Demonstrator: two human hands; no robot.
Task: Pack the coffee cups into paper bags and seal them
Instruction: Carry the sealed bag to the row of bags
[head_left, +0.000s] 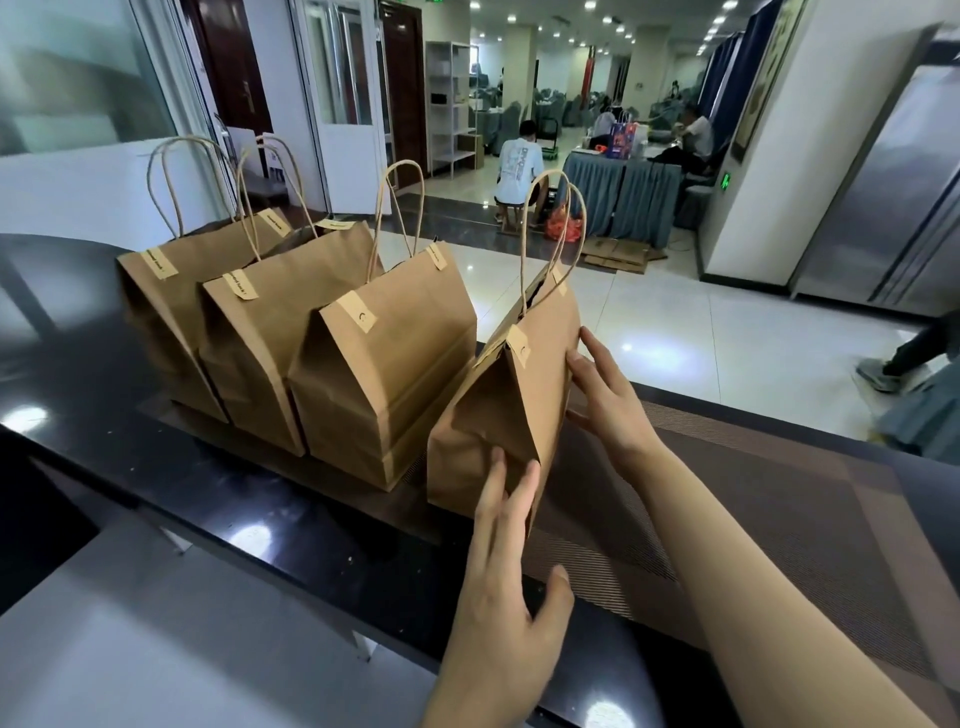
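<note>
While fourth bag (511, 395) is tilting at right end of row on mat (753, 499), left hand (501, 587) and right hand (605, 395), both spread flat, are bracing its sides. Judgement: be settling upright beside third bag (387, 374), pressing sticker (518, 347) firmly. Cups unseen.

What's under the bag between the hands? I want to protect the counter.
A brown woven mat lies under the bag, over the black counter. The bag's contents are hidden.

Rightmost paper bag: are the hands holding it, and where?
Rightmost paper bag: left hand fingertips touch its near lower end; right hand lies flat against its right side. No closed grip.
</note>
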